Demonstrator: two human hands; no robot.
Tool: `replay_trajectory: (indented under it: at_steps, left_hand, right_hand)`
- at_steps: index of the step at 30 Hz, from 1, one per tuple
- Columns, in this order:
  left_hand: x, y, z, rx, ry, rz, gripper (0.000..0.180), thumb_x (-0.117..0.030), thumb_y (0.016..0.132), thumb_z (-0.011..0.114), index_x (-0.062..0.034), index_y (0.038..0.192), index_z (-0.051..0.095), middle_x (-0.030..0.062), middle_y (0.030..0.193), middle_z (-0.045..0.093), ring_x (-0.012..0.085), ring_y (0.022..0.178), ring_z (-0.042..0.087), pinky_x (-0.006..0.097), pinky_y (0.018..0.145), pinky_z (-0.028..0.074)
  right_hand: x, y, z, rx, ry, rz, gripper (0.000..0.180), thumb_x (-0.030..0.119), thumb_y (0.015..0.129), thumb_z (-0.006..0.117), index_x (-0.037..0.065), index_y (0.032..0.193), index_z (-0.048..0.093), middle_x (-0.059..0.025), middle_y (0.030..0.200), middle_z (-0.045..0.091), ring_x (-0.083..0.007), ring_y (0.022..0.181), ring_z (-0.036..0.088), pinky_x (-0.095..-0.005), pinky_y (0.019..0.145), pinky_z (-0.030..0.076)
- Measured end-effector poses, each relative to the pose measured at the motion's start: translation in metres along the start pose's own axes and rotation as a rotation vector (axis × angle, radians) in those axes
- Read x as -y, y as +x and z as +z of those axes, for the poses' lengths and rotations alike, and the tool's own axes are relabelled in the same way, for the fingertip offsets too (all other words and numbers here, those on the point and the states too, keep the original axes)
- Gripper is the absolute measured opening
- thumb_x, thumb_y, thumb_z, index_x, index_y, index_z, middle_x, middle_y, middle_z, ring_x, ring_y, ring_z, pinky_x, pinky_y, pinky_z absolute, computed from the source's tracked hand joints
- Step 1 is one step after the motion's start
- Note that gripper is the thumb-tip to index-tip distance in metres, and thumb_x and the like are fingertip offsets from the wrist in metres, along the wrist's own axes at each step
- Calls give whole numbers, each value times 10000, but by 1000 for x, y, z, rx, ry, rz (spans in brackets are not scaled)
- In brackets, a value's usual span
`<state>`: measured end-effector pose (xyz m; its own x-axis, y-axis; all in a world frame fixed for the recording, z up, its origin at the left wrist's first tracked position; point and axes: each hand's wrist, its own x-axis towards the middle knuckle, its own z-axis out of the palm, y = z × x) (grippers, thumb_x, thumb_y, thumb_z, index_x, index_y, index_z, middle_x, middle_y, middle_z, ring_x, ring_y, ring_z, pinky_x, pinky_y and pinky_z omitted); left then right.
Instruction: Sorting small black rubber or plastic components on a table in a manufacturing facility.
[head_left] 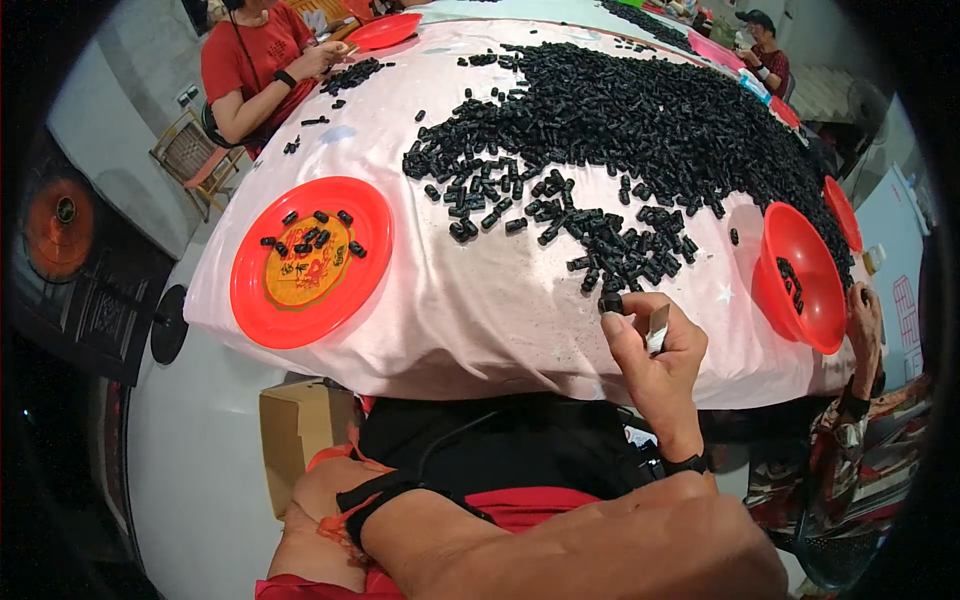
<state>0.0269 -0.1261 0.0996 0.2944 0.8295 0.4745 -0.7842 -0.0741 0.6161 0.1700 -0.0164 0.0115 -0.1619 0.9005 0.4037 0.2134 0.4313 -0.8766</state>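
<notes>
Big round table [480, 310] under a pale pink cloth fills the centre of the view. Across its 12 to 2 o'clock part spreads a huge heap of small black cylinder pieces [650, 120], thinning out toward the middle. At 9 o'clock on the table sits a flat red plate [312, 262] with a yellow centre and a few black pieces on it. At 3 o'clock a red bowl [797, 275] stands tilted at the table edge, a handful of black pieces inside. A brown cardboard box [295, 425] sits under the table at 7 o'clock.

The person's right hand [650, 350] is at the near table edge, about 5 o'clock, fingers curled shut around a small silvery blade-like tool [658, 327], thumb and forefinger pinching one black piece [611, 302] just at the fringe of the heap. A black watch band sits on that wrist. Left hand is not seen; only the left forearm crosses the bottom of the view, so its grip cannot be told.

A person in a red shirt [250, 55] sits at 11 o'clock, hands at the table by another red plate [383, 31]. Another person's hand [863, 315] touches the red bowl's far side at 3 o'clock.
</notes>
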Motion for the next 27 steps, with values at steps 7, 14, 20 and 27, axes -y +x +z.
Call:
replay_trajectory:
  at_steps: [7,14,20,27]
  left_hand:
    - [0,-1,1,-3,-37,-7,392,-378,890,524,3,974,560,225,929,502,254,715,545,366,655,422]
    - [-1,-3,3,-11,-62,-15,414,-389,890,519,11,989,561,238,946,500,262,726,550,374,663,428]
    - [-3,-5,5,-25,-85,-18,432,-398,890,514,17,1002,561,249,961,498,268,736,554,381,669,433]
    - [-3,-7,7,-40,-117,-25,454,-409,891,509,24,1017,562,262,979,495,276,747,559,389,676,439]
  right_hand:
    - [0,1,0,-1,-33,-38,96,75,809,667,-2,851,627,31,619,571,-7,568,487,-170,485,384]
    - [-1,2,1,-14,-42,-64,91,75,807,669,3,848,630,39,602,561,-2,544,468,-172,468,353]
    - [0,1,1,-10,-62,-48,90,76,805,670,6,845,630,44,591,552,-1,536,459,-172,468,346]
    - [0,0,2,-4,-46,-59,84,71,804,667,7,844,630,42,596,552,-2,541,464,-172,470,347]
